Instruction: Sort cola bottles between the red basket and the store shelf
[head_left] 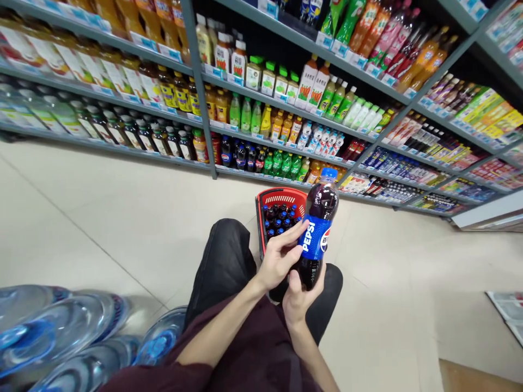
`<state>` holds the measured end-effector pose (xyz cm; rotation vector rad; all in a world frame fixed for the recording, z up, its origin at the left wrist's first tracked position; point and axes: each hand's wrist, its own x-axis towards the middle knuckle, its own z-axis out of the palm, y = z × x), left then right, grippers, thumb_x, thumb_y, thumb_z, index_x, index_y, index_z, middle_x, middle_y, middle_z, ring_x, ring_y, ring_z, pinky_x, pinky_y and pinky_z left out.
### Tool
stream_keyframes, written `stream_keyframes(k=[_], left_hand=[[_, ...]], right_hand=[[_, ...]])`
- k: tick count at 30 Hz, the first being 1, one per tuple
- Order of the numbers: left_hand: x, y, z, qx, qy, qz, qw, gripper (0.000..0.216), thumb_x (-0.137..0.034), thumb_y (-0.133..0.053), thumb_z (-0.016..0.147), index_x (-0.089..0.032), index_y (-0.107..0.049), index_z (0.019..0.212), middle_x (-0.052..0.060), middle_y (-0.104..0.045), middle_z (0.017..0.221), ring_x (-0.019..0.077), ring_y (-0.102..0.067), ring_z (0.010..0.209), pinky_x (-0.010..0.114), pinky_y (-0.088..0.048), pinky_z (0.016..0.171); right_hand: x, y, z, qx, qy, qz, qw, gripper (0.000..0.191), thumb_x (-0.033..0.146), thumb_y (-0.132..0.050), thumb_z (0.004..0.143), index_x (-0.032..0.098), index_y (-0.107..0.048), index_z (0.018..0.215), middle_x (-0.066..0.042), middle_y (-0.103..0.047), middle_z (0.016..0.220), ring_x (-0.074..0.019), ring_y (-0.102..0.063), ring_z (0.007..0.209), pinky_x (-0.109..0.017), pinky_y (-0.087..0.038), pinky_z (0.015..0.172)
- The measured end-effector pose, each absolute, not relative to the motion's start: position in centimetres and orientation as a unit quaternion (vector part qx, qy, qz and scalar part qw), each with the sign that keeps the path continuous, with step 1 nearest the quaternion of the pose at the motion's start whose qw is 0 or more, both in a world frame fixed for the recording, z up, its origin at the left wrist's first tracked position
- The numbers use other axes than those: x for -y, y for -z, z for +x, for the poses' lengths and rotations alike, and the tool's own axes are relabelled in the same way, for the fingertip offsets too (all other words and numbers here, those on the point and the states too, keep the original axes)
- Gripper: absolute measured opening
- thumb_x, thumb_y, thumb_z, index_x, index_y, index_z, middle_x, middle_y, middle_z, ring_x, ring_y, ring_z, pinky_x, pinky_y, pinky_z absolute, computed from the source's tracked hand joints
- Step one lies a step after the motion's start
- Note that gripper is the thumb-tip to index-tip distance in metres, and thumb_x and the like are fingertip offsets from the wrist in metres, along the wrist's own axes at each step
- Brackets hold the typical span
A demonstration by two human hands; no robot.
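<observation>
A dark Pepsi bottle (317, 228) with a blue label and blue cap is held upright over my knees. My left hand (281, 255) wraps its fingers across the label's left side. My right hand (301, 294) cups the bottle's base from below, fingers closed round it. Just beyond the bottle, a red shopping basket (281, 197) stands on the floor, filled with several more blue-capped dark bottles.
Grey shelving (200, 92) packed with drink bottles runs along the far side of the pale tiled floor (102, 218). Large blue water jugs (61, 337) lie at the lower left. My dark-trousered knees (223, 261) are bent beneath the hands.
</observation>
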<state>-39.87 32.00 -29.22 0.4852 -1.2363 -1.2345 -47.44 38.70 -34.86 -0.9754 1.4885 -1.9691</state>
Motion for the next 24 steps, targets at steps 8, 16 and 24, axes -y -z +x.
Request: stream_keyframes(k=[8,16,24], left_hand=[[-32.4,29.0,-39.9,0.576,0.503,0.216,0.607,0.053,-0.030,-0.071,0.089,-0.023,-0.069,0.142,0.011,-0.062,0.149,0.0344,-0.062,0.135,0.045,-0.050,0.117],[-32.9,28.3,-40.2,0.518,0.579,0.167,0.608,0.092,-0.022,-0.081,0.079,-0.024,-0.042,0.163,0.014,-0.059,0.152,0.0351,-0.059,0.138,0.037,-0.057,0.107],[-32.8,28.6,-40.0,0.502,0.610,0.161,0.592,0.095,-0.028,-0.083,0.081,-0.024,-0.038,0.165,0.016,-0.059,0.152,0.0354,-0.063,0.133,0.041,-0.056,0.108]], right_hand=[[-39.0,34.3,-47.2,-0.539,0.717,-0.370,0.243,0.075,0.053,-0.072,0.082,0.017,-0.046,0.142,-0.019,-0.057,0.136,-0.0290,-0.064,0.121,-0.052,-0.055,0.107],[-39.3,34.4,-47.2,-0.534,0.724,-0.368,0.237,0.079,0.050,-0.078,0.079,0.019,-0.045,0.143,-0.018,-0.054,0.141,-0.0285,-0.061,0.128,-0.054,-0.046,0.119],[-39.4,34.2,-46.9,-0.563,0.698,-0.384,0.221,0.085,0.051,-0.078,0.080,0.014,-0.042,0.147,-0.022,-0.051,0.146,-0.0337,-0.058,0.136,-0.059,-0.044,0.120]])
